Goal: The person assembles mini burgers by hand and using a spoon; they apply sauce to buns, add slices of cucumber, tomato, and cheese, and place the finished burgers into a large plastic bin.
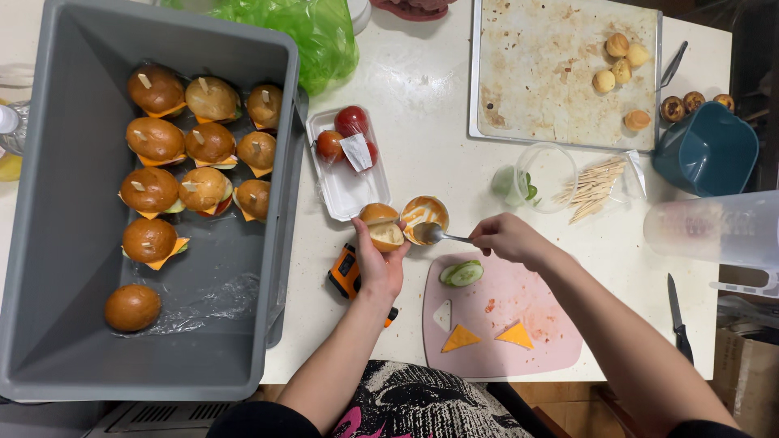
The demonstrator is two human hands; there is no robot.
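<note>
Item: small split bun (383,226), held opened in the left hand (378,264), grip closed around its lower half, above the white surface (430,122) just beside the sauce cup (425,214)

Item: metal spoon (438,235), pinched by its handle in the right hand (507,238), grip pressed together on it; the bowl is laid at the rim of the sauce cup, touching or nearly so

Handling note, as judged: the spoon is best loaded lightly and wiped on the cup's rim, the bun kept level and close to the cup so that drips are caught

Surroundings: pink cutting board (519,324) bearing cucumber slices (462,273) and orange cheese triangles (461,337); grey tub (49,243) of finished skewered buns (154,138); foam tray of tomatoes (345,142); baking tray (560,73) with plain rolls; loose wooden picks (592,188); teal jug (706,150); knife (677,316)

Obstructions: an orange tool (345,274) lies under the left wrist; the tomato tray stands near the bun
</note>
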